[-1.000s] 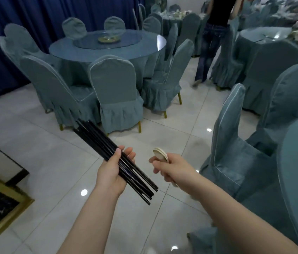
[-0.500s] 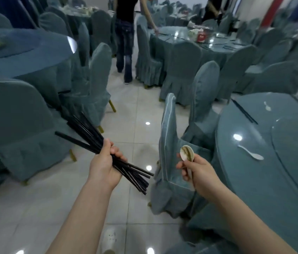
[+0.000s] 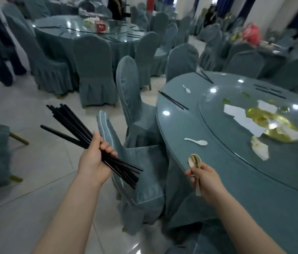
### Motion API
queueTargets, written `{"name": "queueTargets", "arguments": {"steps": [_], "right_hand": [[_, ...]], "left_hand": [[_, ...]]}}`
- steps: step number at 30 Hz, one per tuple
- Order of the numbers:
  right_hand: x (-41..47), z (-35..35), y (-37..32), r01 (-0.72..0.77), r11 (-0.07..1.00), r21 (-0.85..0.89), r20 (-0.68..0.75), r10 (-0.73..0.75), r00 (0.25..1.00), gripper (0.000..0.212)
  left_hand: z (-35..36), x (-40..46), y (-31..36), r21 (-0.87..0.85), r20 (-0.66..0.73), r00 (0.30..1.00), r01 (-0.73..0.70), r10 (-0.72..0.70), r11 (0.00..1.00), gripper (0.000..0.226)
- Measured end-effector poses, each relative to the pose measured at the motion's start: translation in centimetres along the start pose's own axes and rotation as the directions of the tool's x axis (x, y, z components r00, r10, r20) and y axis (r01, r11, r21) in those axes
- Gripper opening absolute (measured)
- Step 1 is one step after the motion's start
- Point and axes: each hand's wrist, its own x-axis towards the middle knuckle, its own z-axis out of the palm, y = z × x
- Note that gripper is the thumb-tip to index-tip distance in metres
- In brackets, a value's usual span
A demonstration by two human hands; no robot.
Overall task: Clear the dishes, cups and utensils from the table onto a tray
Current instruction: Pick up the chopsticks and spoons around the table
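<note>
My left hand grips a bundle of several black chopsticks that fans out up-left over the floor. My right hand holds a stack of white soup spoons, bowls up, just off the near edge of the round teal table. On that table lie a white spoon close to my right hand, another white spoon farther back, and pairs of black chopsticks near the rim. No tray is in view.
A glass turntable carries food scraps and napkins. Covered chairs stand between my hands and the table edge. More tables and chairs fill the room behind; a person's legs are at the far left.
My view has swung right, from the open floor and a far table to the round table with spoons and chopsticks. Both hands keep their hold; the right one now sits nearer the table rim.
</note>
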Motion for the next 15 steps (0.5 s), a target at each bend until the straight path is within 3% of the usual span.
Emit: {"name": "queueTargets", "arguments": {"steps": [5,15], "right_hand": [[6.5,-2.8,0.7,-0.14,0.99,0.034,-0.219,0.144,0.965,0.011],[25.9,-4.5,0.3,-0.318,0.93,0.183,-0.424,0.366,0.828,0.003]], "left_hand": [[2.8,5.4,-1.6,0.063,0.042,0.996,0.08,-0.082,0.995,0.036],[6.4,16.3,-3.7,0.15,-0.03,0.994,0.112,-0.109,0.982,0.04]]}}
